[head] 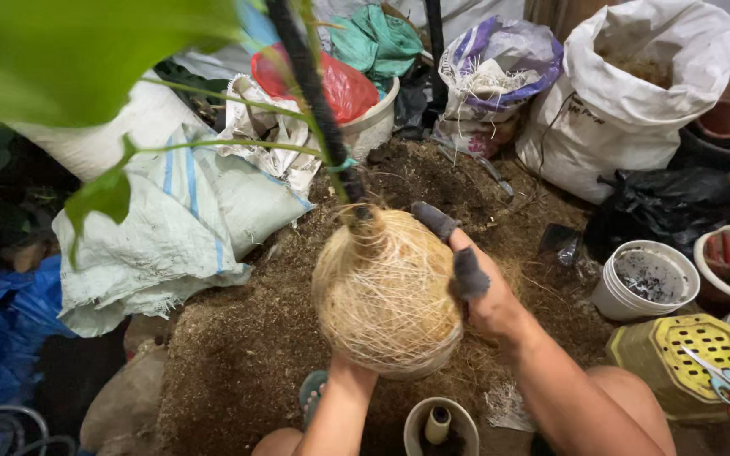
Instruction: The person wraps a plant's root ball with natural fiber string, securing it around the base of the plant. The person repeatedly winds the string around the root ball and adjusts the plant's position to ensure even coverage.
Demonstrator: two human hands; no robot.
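in the head view, the work in hand looks like the wrapping of a plant's root ball [384, 291]: a round ball of pale coconut-like fibre, bound all over with thin light string, which is held up in the air above a heap of brown soil mix [238, 346]. the right hand [479, 283] lies on the right side of the ball with the fingers spread and curved against it, and dark cloth covers [469, 274] sit on two fingertips; it presses the ball more than it closes around it. the left hand [350, 365] supports the ball from below, and most of it is hidden, so i cannot tell how far its fingers are open. from the top of the ball a dark stem [314, 93] rises, with green leaves [103, 196] near the camera. i judge the binding is nearly complete, because the string already covers the surface closely; the next move would call for a firm support under the ball and a careful turn without bending the stem. around the heap there are white sacks [627, 93], a white pot [645, 279] and scissors [727, 380] on a yellow crate [669, 367].
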